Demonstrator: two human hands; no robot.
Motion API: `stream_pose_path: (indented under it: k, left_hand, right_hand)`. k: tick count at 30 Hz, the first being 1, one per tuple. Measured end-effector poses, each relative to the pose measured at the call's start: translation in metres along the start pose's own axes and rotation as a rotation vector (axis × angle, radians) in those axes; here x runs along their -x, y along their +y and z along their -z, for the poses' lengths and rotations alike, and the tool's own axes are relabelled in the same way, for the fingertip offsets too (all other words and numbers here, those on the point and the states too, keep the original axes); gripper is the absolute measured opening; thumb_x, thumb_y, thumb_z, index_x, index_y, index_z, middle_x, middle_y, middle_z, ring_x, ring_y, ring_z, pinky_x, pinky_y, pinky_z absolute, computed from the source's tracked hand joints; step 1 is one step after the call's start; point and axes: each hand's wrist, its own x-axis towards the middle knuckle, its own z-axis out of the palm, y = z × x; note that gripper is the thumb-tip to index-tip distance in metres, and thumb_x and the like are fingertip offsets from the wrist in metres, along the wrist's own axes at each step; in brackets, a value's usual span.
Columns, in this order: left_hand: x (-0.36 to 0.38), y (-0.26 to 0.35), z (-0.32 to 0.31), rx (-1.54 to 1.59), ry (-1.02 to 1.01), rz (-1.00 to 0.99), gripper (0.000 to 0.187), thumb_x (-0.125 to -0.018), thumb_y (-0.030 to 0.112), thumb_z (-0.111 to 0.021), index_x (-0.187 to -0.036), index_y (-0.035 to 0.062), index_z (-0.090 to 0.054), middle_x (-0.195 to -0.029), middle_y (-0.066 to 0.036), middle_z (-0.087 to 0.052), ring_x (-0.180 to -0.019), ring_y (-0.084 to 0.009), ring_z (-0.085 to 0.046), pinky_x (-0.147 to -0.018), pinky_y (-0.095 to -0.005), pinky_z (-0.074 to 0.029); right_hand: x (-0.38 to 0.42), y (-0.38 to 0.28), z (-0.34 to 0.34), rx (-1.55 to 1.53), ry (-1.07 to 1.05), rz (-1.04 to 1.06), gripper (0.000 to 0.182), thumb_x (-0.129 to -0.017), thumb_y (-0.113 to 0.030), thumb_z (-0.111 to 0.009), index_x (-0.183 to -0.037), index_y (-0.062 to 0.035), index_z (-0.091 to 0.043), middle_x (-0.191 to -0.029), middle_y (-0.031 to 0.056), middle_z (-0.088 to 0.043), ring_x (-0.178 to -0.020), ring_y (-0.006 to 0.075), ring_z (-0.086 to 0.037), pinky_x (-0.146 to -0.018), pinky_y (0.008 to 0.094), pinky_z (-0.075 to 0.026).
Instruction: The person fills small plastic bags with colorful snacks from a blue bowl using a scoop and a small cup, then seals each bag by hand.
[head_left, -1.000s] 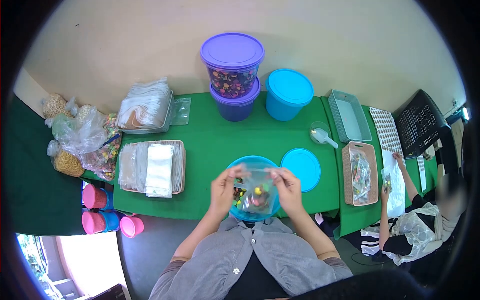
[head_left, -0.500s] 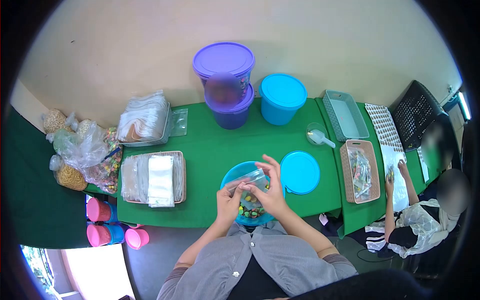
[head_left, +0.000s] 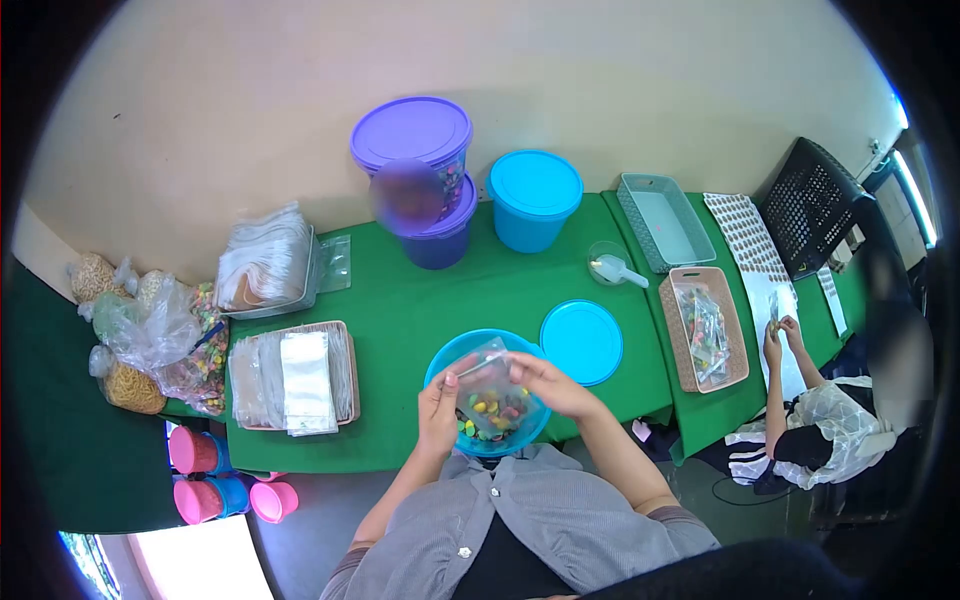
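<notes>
A clear bag (head_left: 490, 378) lies between the two sets of fingers, tilted, its upper corner standing just above them and its lower part hanging below the fingertips, with colourful pieces showing in or through it. The left hand (head_left: 437, 415) pinches the bag's left edge, thumb in front; the fingers of the right hand (head_left: 560, 388) stretch across to the bag's upper right side and touch it, though I cannot tell whether they press together on it. Directly beneath the fingers sits an open blue bucket (head_left: 450, 352), more colourful pieces showing inside its rim. Just right of the right fingers a round blue lid (head_left: 581, 342) lies on the green tabletop (head_left: 400, 325); a white scoop (head_left: 615, 269) is beyond it. Left of the left fingers, well apart, a basket (head_left: 354, 375) holds stacked clear bags (head_left: 308, 385). Farther out ahead of the fingers stand two stacked purple tubs (head_left: 440, 238) and a lidded blue tub (head_left: 537, 205). Well to the right of the right fingers, a beige basket (head_left: 737, 355) holds filled packets (head_left: 704, 330), and past it a co-worker's hands (head_left: 783, 335) hold a small packet.
</notes>
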Motion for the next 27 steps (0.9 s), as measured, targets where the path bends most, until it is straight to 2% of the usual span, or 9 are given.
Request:
stream_pose_path:
  k: [6,8,11,12,15,17,20,23,27]
  left_hand:
    - [-0.01,-0.014,-0.004,0.0,-0.044,-0.067,0.045,-0.104,0.03,-0.04,-0.136,-0.0001,-0.048,-0.121,-0.017,-0.063,-0.109,-0.0208,-0.061,-0.098,-0.0334,-0.044]
    - [-0.012,-0.012,-0.009,-0.089,0.039,-0.071,0.044,-0.103,0.021,-0.044,-0.142,0.0015,-0.041,-0.128,-0.019,-0.058,-0.11,-0.0207,-0.06,-0.098,-0.0342,-0.045]
    - [-0.011,-0.011,0.004,-0.099,0.069,-0.067,0.047,-0.101,0.013,-0.047,-0.146,0.0033,-0.036,-0.129,-0.018,-0.057,-0.11,-0.0212,-0.059,-0.097,-0.0342,-0.045]
    - [-0.012,-0.012,0.011,-0.095,0.087,-0.054,0.047,-0.1,0.013,-0.047,-0.145,0.0033,-0.037,-0.128,-0.018,-0.058,-0.11,-0.0215,-0.059,-0.097,-0.0343,-0.046]
    - [-0.013,-0.014,0.027,-0.15,0.219,-0.087,0.045,-0.099,0.013,-0.049,-0.142,0.0025,-0.041,-0.132,-0.016,-0.055,-0.11,-0.0219,-0.059,-0.095,-0.0342,-0.047]
    - [-0.012,-0.011,0.038,-0.167,0.336,-0.112,0.039,-0.098,0.01,-0.048,-0.136,0.0023,-0.048,-0.135,-0.014,-0.052,-0.11,-0.0213,-0.058,-0.095,-0.0343,-0.046]
    - [-0.009,-0.016,0.066,-0.233,0.38,-0.14,0.038,-0.097,0.007,-0.044,-0.135,0.0038,-0.048,-0.136,-0.013,-0.051,-0.112,-0.0214,-0.058,-0.095,-0.0347,-0.047]
    - [-0.005,-0.024,0.102,-0.308,0.467,-0.183,0.036,-0.097,0.004,-0.041,-0.131,0.0022,-0.05,-0.134,-0.012,-0.052,-0.112,-0.0209,-0.058,-0.097,-0.0334,-0.046]
    - [0.006,-0.002,0.136,-0.676,0.676,-0.254,0.038,-0.091,0.003,-0.05,-0.129,0.0029,-0.051,-0.13,-0.015,-0.052,-0.119,-0.029,-0.052,-0.102,-0.0378,-0.04]
  right_hand:
    - [0.024,0.013,0.021,0.115,-0.096,0.07,0.055,-0.087,-0.009,-0.07,-0.137,-0.0045,-0.05,-0.121,0.0094,-0.061,-0.102,0.0158,-0.062,-0.087,0.0331,-0.052]
    - [0.03,0.002,0.049,0.047,0.205,0.182,0.041,-0.087,-0.007,-0.069,-0.126,-0.0008,-0.059,-0.101,0.0081,-0.068,-0.088,0.0169,-0.066,-0.079,0.0324,-0.055]
    - [0.043,-0.018,0.126,0.294,0.828,0.475,0.032,-0.087,-0.01,-0.068,-0.116,0.0008,-0.063,-0.101,0.011,-0.069,-0.087,0.0198,-0.066,-0.077,0.0336,-0.053]
    - [0.056,-0.024,0.166,1.049,1.094,0.662,0.031,-0.089,-0.014,-0.065,-0.118,-0.0021,-0.063,-0.106,0.0113,-0.068,-0.092,0.019,-0.064,-0.079,0.0321,-0.051]
    - [0.097,-0.021,0.25,1.413,1.604,0.293,0.031,-0.092,-0.016,-0.058,-0.121,-0.0054,-0.063,-0.118,0.0145,-0.063,-0.103,0.0289,-0.059,-0.083,0.0441,-0.046]
    - [0.121,0.015,0.306,1.575,1.59,-0.208,0.039,-0.096,-0.027,-0.05,-0.132,-0.0108,-0.055,-0.134,0.0159,-0.053,-0.121,0.0341,-0.05,-0.094,0.049,-0.043]
    - [0.145,0.131,0.424,1.703,1.38,-0.388,0.051,-0.098,-0.04,-0.042,-0.141,-0.014,-0.044,-0.148,0.0151,-0.039,-0.136,0.0385,-0.034,-0.105,0.056,-0.033]
    - [0.141,0.07,0.364,1.295,1.381,-0.513,0.059,-0.097,-0.048,-0.037,-0.145,-0.0133,-0.039,-0.153,0.0131,-0.031,-0.141,0.0431,-0.022,-0.11,0.0632,-0.021]
    - [0.109,0.024,0.342,1.368,1.427,-0.786,0.056,-0.097,-0.044,-0.044,-0.142,-0.0115,-0.043,-0.153,0.012,-0.033,-0.14,0.0436,-0.023,-0.108,0.0644,-0.021]
